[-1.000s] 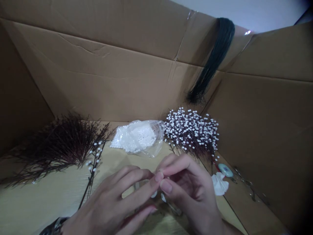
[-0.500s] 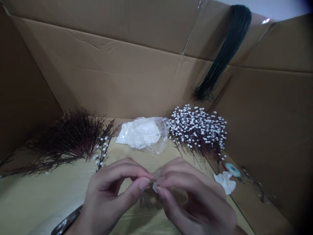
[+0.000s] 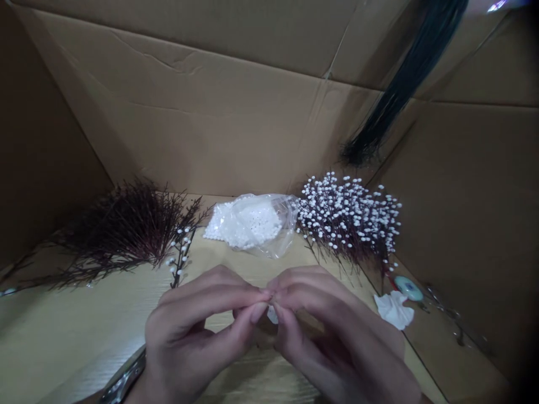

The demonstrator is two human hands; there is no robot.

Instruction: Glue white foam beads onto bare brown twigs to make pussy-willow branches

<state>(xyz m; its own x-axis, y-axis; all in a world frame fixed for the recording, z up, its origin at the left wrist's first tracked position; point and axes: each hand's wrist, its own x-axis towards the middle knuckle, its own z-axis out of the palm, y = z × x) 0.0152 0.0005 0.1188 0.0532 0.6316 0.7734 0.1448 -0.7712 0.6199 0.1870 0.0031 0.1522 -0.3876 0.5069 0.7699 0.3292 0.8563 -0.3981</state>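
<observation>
White scrap [image 3: 273, 315] showing at six o'clock from meeting fingertips [image 3: 257, 312]; left hand [image 3: 191, 331], right hand [image 3: 337, 331] pinching tightly, on what cannot tell; scrap probably feeling light, delicate, wanting gentle edge grip.

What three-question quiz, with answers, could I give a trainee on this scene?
1. What lies between the bare dark twigs and the white-berried twigs?
a) a pair of scissors
b) a clear plastic bag with white beads
c) a coffee mug

2. True or false: the left hand and the right hand come close together at the fingers.

3. Fill in the blank: the bundle of long dark strands hangs against a wall made of ______.

Key: 1 b; 2 true; 3 cardboard.
</observation>
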